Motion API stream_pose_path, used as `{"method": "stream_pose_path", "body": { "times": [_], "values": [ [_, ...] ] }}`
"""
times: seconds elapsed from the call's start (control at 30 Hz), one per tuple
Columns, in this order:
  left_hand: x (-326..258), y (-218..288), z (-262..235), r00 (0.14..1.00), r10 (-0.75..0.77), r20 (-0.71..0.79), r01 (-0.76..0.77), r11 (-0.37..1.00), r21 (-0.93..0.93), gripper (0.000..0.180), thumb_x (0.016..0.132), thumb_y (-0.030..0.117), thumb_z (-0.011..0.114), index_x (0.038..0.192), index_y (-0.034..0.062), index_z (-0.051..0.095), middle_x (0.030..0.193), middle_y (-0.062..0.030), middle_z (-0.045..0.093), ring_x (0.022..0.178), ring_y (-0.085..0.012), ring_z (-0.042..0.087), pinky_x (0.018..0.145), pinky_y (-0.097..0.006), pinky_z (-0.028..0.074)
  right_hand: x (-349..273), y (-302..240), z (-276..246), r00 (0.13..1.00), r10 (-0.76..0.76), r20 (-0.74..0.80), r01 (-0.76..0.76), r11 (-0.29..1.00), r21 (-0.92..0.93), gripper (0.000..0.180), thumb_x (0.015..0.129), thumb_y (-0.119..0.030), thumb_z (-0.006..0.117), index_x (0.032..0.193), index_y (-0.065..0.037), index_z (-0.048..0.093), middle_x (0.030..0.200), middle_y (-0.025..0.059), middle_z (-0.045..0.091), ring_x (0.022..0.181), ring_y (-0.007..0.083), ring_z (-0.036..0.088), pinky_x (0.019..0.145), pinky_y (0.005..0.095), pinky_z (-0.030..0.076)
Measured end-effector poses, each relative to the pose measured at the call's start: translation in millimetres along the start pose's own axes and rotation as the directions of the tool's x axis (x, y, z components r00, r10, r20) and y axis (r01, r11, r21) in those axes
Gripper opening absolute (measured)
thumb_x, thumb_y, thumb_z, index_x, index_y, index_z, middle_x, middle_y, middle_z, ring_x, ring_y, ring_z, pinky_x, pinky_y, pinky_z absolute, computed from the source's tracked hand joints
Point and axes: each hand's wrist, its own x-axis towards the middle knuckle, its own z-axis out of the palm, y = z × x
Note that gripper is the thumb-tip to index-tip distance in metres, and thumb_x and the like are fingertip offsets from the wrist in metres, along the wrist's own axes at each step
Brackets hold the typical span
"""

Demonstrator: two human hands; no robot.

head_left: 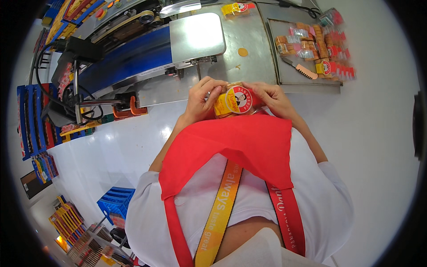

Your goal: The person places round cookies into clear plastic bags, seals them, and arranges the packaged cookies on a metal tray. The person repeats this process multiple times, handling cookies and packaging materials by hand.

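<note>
In front of my chest, at the edge of the metal table, I hold a clear plastic pack of baked goods with a yellow and red label facing up. My left hand is closed on its left end, thumb and fingers pinching the wrap near the top corner. At the other end my right hand grips it, thumb on top and the other fingers partly hidden. The pack's lower edge sits close against my red apron.
Blue-belted conveyor machine and its steel plate stand ahead left. On the steel table lie a round biscuit and another labelled pack. Several biscuit packs and a serrated tool fill the right tray.
</note>
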Motion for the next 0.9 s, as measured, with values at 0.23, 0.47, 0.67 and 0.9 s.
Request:
{"method": "stream_pose_path", "body": {
  "times": [0.23,0.47,0.67,0.9],
  "values": [
    [-10.7,-2.1,6.1,0.986,-0.074,-0.150,0.065,0.996,-0.064,0.007,0.084,0.005,0.061,0.085,-0.0008,0.064,0.073,-0.0096,0.061,0.062,-0.0160,0.058,0.058,-0.027,0.046,3.8,11.0,3.8,0.985,-0.166,-0.035,0.154,0.961,-0.231,0.029,0.095,-0.017,0.048,0.117,-0.002,0.058,0.105,0.0094,0.062,0.090,0.0115,0.060,0.074,0.0226,0.052],
    [-13.5,-3.1,0.5,0.994,-0.060,-0.096,0.049,0.992,-0.113,0.006,0.083,0.004,0.062,0.081,-0.0012,0.064,0.071,-0.0083,0.060,0.063,-0.0133,0.057,0.056,-0.024,0.043,-4.1,-2.6,13.8,0.999,-0.030,-0.021,0.027,0.990,-0.135,0.030,0.095,-0.019,0.047,0.117,-0.002,0.058,0.106,0.0098,0.062,0.086,0.0108,0.060,0.067,0.0218,0.053],
    [-18.8,-6.2,-1.3,0.984,-0.168,-0.068,0.153,0.972,-0.181,0.010,0.082,0.003,0.063,0.090,-0.0021,0.064,0.079,-0.0075,0.061,0.071,-0.0114,0.058,0.063,-0.023,0.045,-5.0,-6.1,11.2,0.957,0.287,0.049,-0.291,0.946,0.146,0.034,0.095,-0.024,0.048,0.121,-0.003,0.056,0.108,0.0055,0.062,0.088,0.0110,0.061,0.067,0.0244,0.054],
    [-15.9,-3.7,0.7,0.929,-0.360,0.089,0.317,0.645,-0.695,0.050,0.079,0.007,0.066,0.124,0.0018,0.045,0.103,-0.0049,0.058,0.096,-0.0126,0.056,0.085,-0.025,0.044,18.9,20.4,-4.7,0.943,0.331,0.004,-0.301,0.853,0.427,0.037,0.095,-0.028,0.046,0.120,-0.002,0.055,0.105,0.0081,0.063,0.091,0.0147,0.062,0.069,0.0305,0.055]
  ]
}}
